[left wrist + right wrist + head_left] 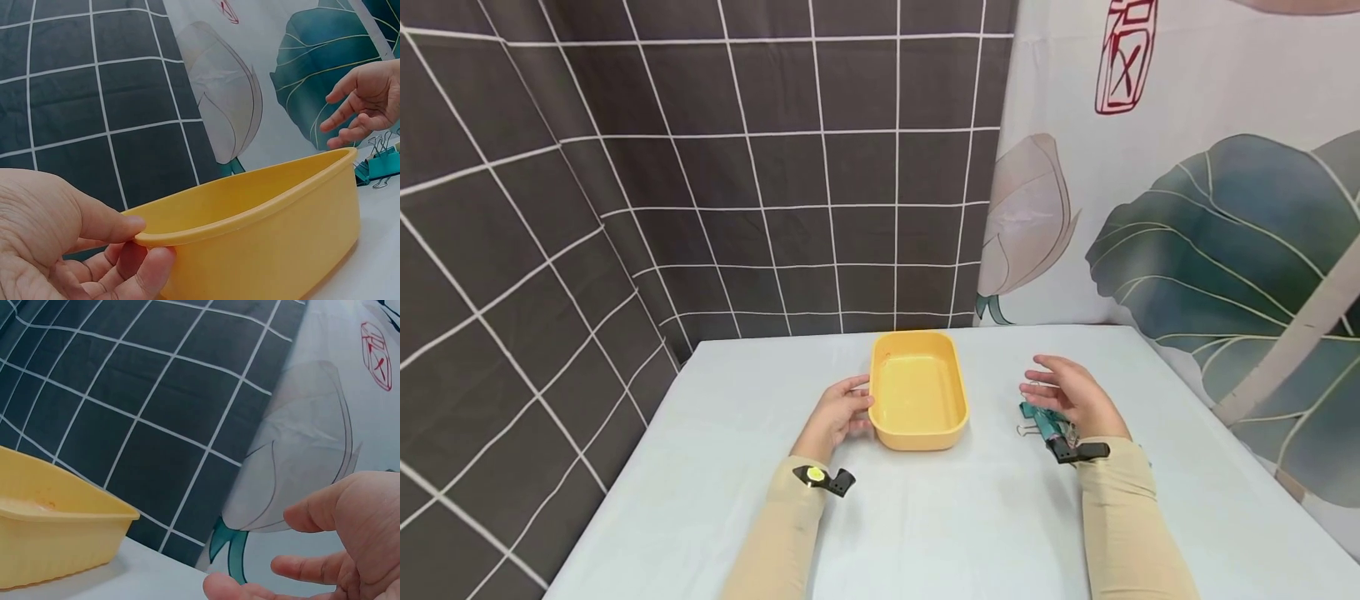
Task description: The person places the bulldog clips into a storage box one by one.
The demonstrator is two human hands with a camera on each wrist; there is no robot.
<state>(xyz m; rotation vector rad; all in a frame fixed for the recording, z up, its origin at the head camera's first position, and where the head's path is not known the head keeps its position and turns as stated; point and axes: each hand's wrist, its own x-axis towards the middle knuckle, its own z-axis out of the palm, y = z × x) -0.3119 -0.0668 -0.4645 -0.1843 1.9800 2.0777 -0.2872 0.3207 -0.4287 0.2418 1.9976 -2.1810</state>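
A yellow rectangular plastic tub with rounded corners stands on the white table. My left hand pinches its left rim; in the left wrist view the thumb lies over the edge and the fingers are beneath it on the outside. My right hand is to the right of the tub, fingers apart and loosely bent, holding nothing. Just below and beside it lies a cluster of teal binder clips, partly hidden by that hand and its wrist strap. The right wrist view shows no clips.
The white table carries both the tub and the clips. Behind it hangs a dark cloth with a white grid, and at the right a white curtain with a lotus print. Black straps are on both wrists.
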